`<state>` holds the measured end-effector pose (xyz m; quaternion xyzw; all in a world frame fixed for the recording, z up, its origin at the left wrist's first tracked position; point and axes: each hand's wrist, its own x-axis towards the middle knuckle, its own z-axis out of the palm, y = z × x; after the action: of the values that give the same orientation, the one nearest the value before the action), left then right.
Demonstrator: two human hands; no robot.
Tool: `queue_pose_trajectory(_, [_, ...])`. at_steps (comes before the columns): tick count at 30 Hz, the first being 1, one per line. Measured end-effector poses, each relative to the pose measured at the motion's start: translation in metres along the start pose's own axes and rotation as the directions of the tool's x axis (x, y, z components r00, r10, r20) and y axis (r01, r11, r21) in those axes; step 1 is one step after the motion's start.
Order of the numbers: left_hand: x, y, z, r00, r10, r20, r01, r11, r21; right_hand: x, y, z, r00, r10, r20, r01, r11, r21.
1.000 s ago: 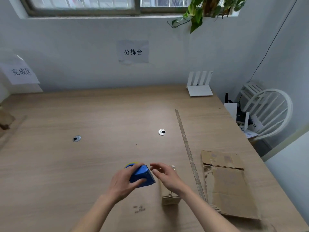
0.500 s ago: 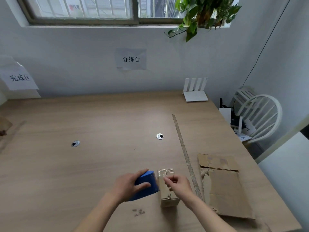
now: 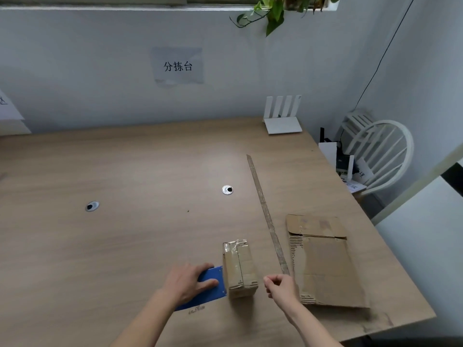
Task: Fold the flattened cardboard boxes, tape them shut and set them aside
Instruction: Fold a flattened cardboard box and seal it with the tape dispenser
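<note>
Head view: left hand (image 3: 189,284) grips a blue tape dispenser (image 3: 209,288) on the table (image 3: 125,234), touching the small taped box (image 3: 239,267). Right hand (image 3: 281,288) hovers just right of the box, fingers curled, holding nothing visible; flattened cardboard (image 3: 323,261) lies further right

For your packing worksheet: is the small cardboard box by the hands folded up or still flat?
Folded up: the small box stands as a block with tape across its top seam.
</note>
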<state>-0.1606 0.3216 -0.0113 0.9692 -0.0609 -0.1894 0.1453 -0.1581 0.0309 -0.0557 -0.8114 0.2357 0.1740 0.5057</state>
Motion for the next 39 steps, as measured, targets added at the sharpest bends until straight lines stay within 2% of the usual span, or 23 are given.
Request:
queue_pose_trajectory(8, [0.013, 0.005, 0.032, 0.996, -0.084, -0.013, 0.085, 0.994, 0.068, 0.018, 0.014, 0.037, 0.996, 0.085, 0.000, -0.085, 0.996, -0.009])
queue_pose_trajectory(12, [0.016, 0.006, 0.032, 0.996, -0.085, 0.017, 0.084, 0.995, 0.050, 0.022, 0.005, 0.031, 0.991, 0.106, -0.086, -0.122, 0.971, -0.208])
queue_pose_trajectory(13, [0.016, 0.007, 0.032, 0.996, -0.082, 0.021, 0.081, 0.996, 0.035, 0.020, 0.000, 0.027, 0.989, 0.059, -0.134, -0.089, 0.968, -0.233])
queue_pose_trajectory(15, [0.015, 0.007, 0.033, 0.997, -0.076, 0.007, 0.076, 0.997, 0.007, 0.012, -0.013, 0.028, 0.978, -0.136, -0.159, 0.091, 0.961, -0.263])
queue_pose_trajectory(16, [0.015, 0.007, 0.033, 0.997, -0.075, -0.007, 0.075, 0.997, -0.001, 0.008, -0.018, 0.033, 0.970, -0.221, -0.102, 0.183, 0.939, -0.292])
queue_pose_trajectory(18, [0.014, 0.006, 0.035, 0.995, -0.092, -0.038, 0.092, 0.996, -0.022, -0.001, -0.024, 0.046, 0.953, -0.296, 0.059, 0.297, 0.882, -0.365])
queue_pose_trajectory(21, [0.011, 0.007, 0.039, 0.991, -0.121, -0.063, 0.117, 0.991, -0.058, -0.009, -0.022, 0.059, 0.950, -0.298, 0.097, 0.308, 0.828, -0.469])
queue_pose_trajectory(24, [0.008, 0.005, 0.039, 0.991, -0.118, -0.071, 0.112, 0.991, -0.078, -0.009, -0.020, 0.062, 0.954, -0.289, 0.080, 0.293, 0.844, -0.449])
queue_pose_trajectory(30, [-0.010, -0.018, 0.047, 0.980, -0.198, -0.036, 0.195, 0.978, -0.073, -0.009, -0.029, 0.057, 0.962, -0.261, 0.081, 0.269, 0.856, -0.441])
queue_pose_trajectory(33, [-0.006, -0.013, 0.043, 0.981, -0.187, -0.056, 0.186, 0.982, -0.027, -0.010, -0.028, 0.056, 0.956, -0.277, 0.091, 0.288, 0.848, -0.445])
queue_pose_trajectory(39, [0.012, 0.024, 0.058, 0.962, -0.252, -0.103, 0.266, 0.952, 0.154, -0.014, -0.022, 0.062, 0.949, -0.308, 0.062, 0.303, 0.844, -0.442])
